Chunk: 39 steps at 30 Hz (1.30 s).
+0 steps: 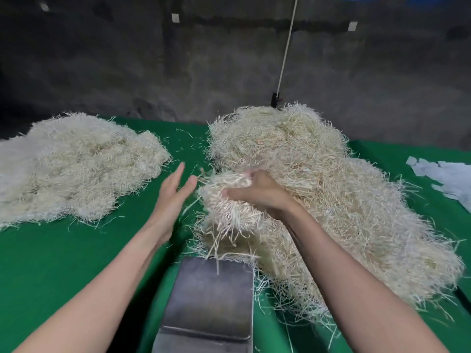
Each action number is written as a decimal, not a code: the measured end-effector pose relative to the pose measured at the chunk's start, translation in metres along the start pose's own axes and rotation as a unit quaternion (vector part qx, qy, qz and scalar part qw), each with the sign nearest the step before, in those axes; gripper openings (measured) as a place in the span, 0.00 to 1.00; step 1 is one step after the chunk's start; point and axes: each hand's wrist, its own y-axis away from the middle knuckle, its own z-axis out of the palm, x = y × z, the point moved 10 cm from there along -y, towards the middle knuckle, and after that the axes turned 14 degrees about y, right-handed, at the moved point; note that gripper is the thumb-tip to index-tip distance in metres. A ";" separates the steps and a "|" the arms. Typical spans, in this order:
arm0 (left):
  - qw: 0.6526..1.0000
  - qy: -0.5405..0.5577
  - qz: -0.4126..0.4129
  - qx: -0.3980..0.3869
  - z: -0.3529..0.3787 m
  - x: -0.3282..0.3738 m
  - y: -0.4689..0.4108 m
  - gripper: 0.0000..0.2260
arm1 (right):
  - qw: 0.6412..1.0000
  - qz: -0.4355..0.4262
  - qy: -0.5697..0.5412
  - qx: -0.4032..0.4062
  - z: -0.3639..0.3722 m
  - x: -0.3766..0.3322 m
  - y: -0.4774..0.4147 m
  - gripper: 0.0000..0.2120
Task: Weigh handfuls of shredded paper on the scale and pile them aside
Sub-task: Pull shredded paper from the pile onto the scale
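Right hand (260, 192) was curled round a fluffy clump of cream shredded paper (226, 202), fingers and thumb dug into it. The left hand (173, 197) hung just beside the clump with its fingers straight and spread, holding nothing. The clump sat in the air over the far edge of the flat grey metal scale (211, 296), right up against the big heap of the same shreds (318, 174) on the right side of the green table (63, 256). A second, flatter heap (76, 164) lay well apart on the left, which I'd guess was the weighed stuff.

Handling-wise, this looked feather-light, springy and totally shapeless, so weight isn't the issue, shedding is. Strands were dangling off the bottom and one trailed down onto the scale plate. My take: grab deep through the middle of the clump rather than by the fringe, and cup the other palm under it, otherwise half of it drifts off. Nothing fragile here, squeeze away.
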 end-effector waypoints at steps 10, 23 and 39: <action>0.956 0.214 -0.179 -0.088 -0.003 -0.061 0.030 0.40 | 0.994 0.027 0.014 0.102 0.082 -0.019 0.005 0.35; 0.976 0.101 -0.188 -0.051 0.004 -0.106 0.060 0.46 | 0.943 0.171 -0.280 -0.061 0.143 0.079 0.057 0.56; 0.964 -0.261 -0.013 0.055 -0.059 -0.109 0.069 0.45 | 0.989 0.124 -0.042 0.066 0.140 0.122 0.069 0.20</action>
